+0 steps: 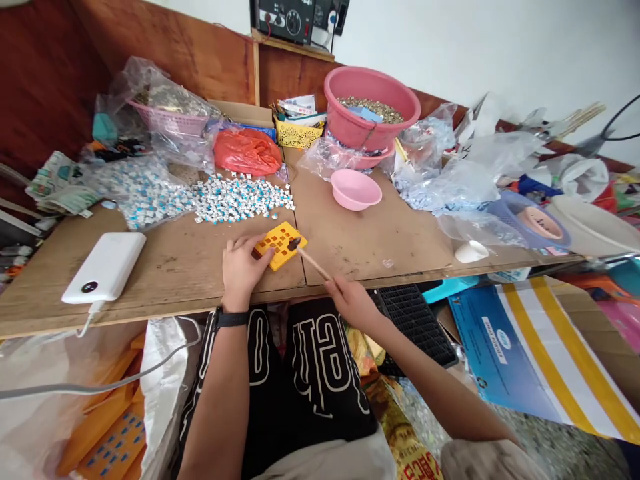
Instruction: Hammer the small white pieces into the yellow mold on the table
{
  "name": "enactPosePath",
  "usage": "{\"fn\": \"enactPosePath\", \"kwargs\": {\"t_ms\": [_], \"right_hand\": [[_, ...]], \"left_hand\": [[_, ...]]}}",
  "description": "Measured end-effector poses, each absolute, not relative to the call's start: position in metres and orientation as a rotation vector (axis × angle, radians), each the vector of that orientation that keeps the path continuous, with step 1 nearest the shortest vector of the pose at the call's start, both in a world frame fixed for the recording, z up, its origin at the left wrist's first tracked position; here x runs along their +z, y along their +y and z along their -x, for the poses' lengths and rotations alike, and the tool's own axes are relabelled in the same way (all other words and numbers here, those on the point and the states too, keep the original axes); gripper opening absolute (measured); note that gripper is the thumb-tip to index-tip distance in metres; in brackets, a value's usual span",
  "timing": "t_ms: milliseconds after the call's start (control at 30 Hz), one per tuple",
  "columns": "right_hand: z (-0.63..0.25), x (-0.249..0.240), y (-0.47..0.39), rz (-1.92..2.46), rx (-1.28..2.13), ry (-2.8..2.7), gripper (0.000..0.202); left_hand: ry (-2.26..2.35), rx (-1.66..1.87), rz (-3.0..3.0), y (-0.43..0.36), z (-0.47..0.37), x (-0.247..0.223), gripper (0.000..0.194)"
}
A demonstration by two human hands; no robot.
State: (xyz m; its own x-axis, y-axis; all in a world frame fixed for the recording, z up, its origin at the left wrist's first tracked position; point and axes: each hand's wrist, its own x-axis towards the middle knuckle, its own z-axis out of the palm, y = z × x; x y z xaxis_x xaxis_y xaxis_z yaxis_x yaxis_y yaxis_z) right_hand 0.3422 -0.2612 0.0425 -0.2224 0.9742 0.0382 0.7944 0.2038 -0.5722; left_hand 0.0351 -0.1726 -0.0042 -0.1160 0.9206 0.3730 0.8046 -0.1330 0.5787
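A yellow plate with rows of small square holes lies on the table near its front edge. My left hand grips the plate's left side between thumb and fingers. In my right hand is a thin wooden-handled brush, its dark tip touching the right part of the plate. Just behind the plate spreads a heap of small white and blue pieces; they are too small to name.
A white power bank with a cable lies at the left. Behind stand a small pink bowl and a large pink tub of small metallic-looking parts. Plastic bags crowd the right. Below the edge sits a black crate.
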Motion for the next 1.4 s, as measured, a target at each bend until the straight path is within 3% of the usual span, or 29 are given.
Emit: {"fn": "enactPosePath", "kwargs": {"t_ms": [167, 433, 567, 700, 767, 900, 1000, 1133, 1300, 1400], "right_hand": [[-0.348, 0.069, -0.267, 1.495, 0.629, -1.940, 0.045], [-0.337, 0.021, -0.300, 1.661, 0.804, -1.948, 0.045], [-0.352, 0.020, -0.306, 1.666, 0.900, -1.863, 0.047], [-0.364, 0.032, -0.307, 1.606, 1.019, -1.840, 0.040], [-0.368, 0.043, -0.309, 1.525, 1.085, -1.827, 0.043], [-0.366, 0.056, -0.312, 1.502, 0.903, -1.800, 0.048], [-0.356, 0.042, -0.311, 1.587, 0.753, -1.799, 0.038], [-0.349, 0.023, -0.305, 1.617, 0.814, -1.969, 0.027], [-0.359, 0.051, -0.307, 1.577, 0.738, -1.975, 0.033], [-0.359, 0.060, -0.309, 1.576, 0.632, -1.906, 0.036]], "left_hand": [[2.039, 1.163, -1.868, -0.173, -0.041, -0.009, 0.034], [2.079, 1.241, -1.789, -0.178, -0.049, -0.006, 0.034], [2.145, 1.238, -1.752, -0.184, -0.049, -0.001, 0.030], [1.784, 1.225, -1.984, -0.185, -0.043, 0.005, 0.025], [1.618, 1.119, -2.086, -0.183, -0.042, 0.006, 0.038], [1.687, 0.998, -2.083, -0.180, -0.048, 0.004, 0.045], [1.721, 0.996, -2.087, -0.179, -0.051, 0.003, 0.045], [1.743, 0.982, -2.117, -0.180, -0.051, 0.003, 0.045], [1.882, 0.948, -2.071, -0.181, -0.062, 0.002, 0.061], [1.948, 0.937, -2.041, -0.181, -0.071, 0.002, 0.056]]}}
